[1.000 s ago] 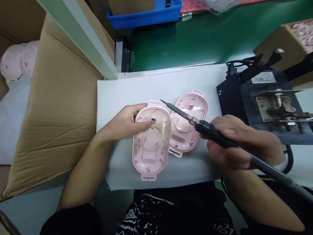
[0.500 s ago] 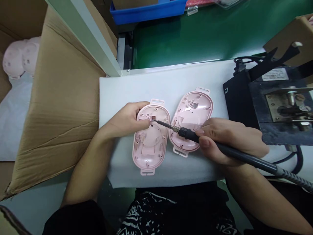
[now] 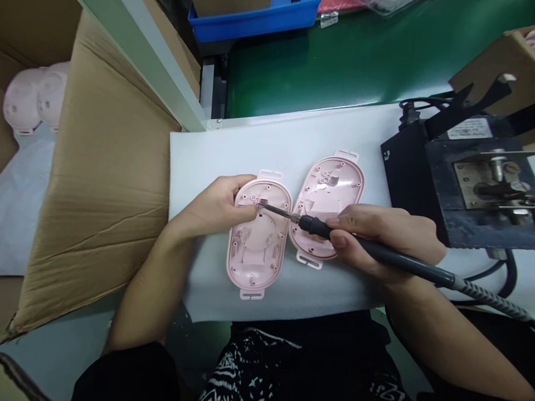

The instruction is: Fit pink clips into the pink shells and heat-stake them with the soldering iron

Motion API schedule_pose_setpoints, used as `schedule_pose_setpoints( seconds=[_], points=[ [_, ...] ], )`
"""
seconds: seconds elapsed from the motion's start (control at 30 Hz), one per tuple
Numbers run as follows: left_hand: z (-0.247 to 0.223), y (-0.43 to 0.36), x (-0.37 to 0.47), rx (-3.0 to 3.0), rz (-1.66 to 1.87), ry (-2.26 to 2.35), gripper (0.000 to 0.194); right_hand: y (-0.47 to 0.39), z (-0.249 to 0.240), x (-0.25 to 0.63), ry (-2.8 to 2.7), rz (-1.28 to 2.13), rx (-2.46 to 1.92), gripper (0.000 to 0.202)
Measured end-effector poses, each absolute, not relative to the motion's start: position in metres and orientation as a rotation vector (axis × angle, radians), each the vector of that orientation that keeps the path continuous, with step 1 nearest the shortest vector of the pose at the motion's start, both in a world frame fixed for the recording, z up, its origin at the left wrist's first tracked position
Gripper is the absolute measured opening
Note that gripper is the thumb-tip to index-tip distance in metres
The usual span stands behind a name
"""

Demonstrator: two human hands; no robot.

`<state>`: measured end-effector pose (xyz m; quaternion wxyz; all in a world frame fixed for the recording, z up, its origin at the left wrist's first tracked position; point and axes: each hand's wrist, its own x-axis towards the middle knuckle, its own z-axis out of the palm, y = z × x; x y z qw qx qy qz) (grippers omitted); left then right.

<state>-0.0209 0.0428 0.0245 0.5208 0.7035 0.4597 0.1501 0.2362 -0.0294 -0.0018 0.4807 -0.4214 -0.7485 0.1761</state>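
My left hand (image 3: 221, 206) grips the upper left side of a pink oval plastic housing (image 3: 254, 259), thumb inside its rim. The housing lies with its hollow side up, showing screw posts and a small window near the top. In my right hand (image 3: 388, 236) is a soldering iron (image 3: 371, 250), held like a pen. Its tip is at the small window, close beside my left thumb; whether it touches the plastic I cannot tell. A second pink housing (image 3: 330, 192), also hollow side up, lies just to the right, partly hidden beneath the iron and my right hand.
White foam sheeting (image 3: 200, 150) covers the bench. At left stands a cardboard box (image 3: 104, 167) with more pink housings (image 3: 25, 103) inside. A black machine (image 3: 418, 167) with metal fittings stands at right. Behind are a green surface (image 3: 355, 67) and a blue tray (image 3: 259, 25).
My right hand and the soldering iron have shifted slightly left, the tip staying near the same spot by the window. My left hand and both housings have hardly moved.
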Motion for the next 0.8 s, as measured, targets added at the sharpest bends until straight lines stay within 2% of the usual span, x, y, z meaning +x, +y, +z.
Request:
schedule_pose_setpoints(
  seconds=[0.23,0.8],
  points=[
    [0.0248,0.0427,-0.0217,1.684,0.346,1.099,0.025,-0.0289,-0.0080,0.2373,-1.780,0.460,-0.956,0.002],
    [0.0254,0.0396,-0.0199,1.626,0.367,1.122,0.026,-0.0294,-0.0113,0.2390,-1.692,0.470,-1.004,0.006]
  ],
)
